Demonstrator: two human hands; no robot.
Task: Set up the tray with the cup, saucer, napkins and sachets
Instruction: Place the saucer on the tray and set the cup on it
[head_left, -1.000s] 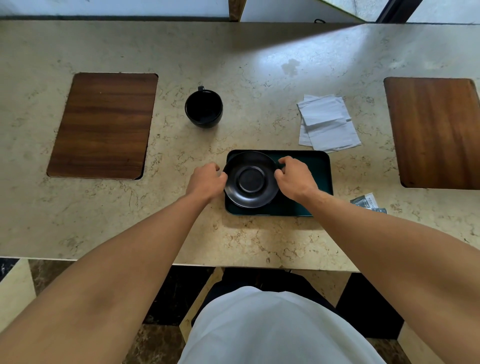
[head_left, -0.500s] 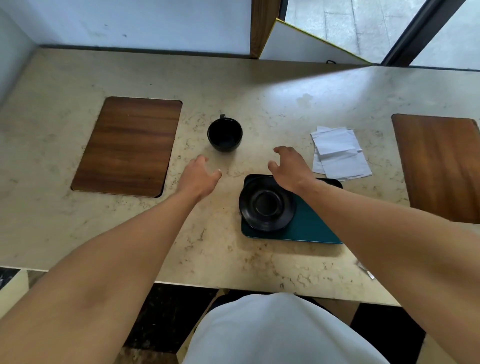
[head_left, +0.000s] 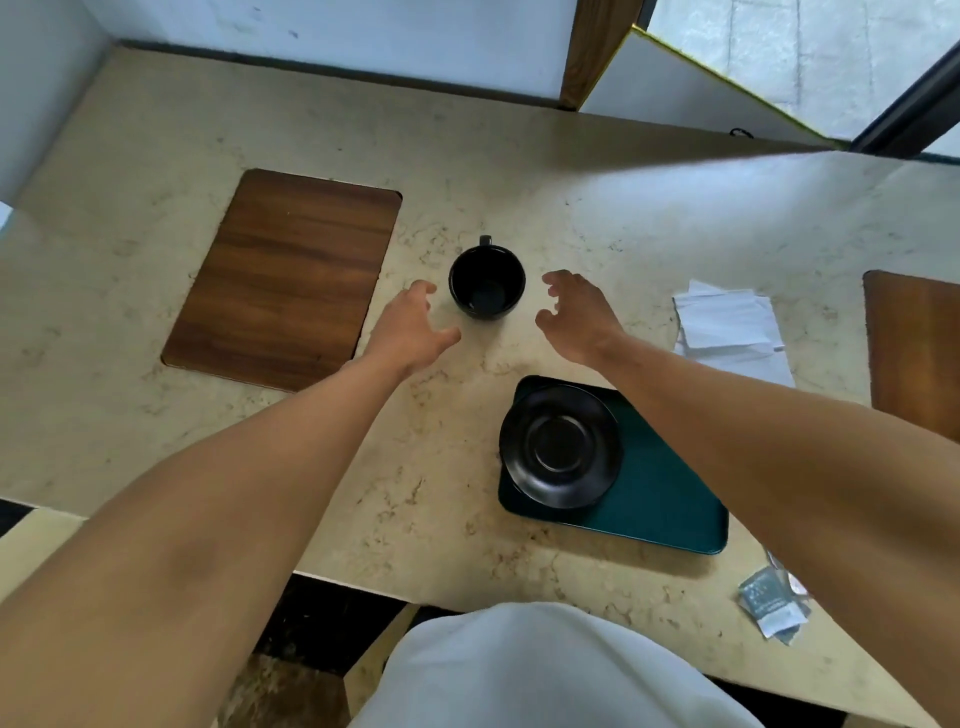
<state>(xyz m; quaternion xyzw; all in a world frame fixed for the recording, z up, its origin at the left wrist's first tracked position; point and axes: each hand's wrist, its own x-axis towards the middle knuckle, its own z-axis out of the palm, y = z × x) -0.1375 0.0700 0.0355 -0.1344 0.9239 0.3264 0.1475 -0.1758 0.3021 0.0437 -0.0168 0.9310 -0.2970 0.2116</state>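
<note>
A black cup stands upright on the marble counter, its handle pointing away from me. My left hand hovers just left of it and my right hand just right of it; both have spread fingers, hold nothing and are a little apart from the cup. A black saucer lies on the left end of the dark green tray nearer to me. White napkins lie in a pile to the right. Sachets lie near the front edge at the right, partly hidden by my right arm.
Two wooden inlays sit in the counter, one at the left and one at the right edge. A wall runs along the counter's far side. The front edge of the counter is close to my body.
Both hands let go of the saucer, which stays on the tray, and moved away from me to either side of the cup. The camera tilted up.
</note>
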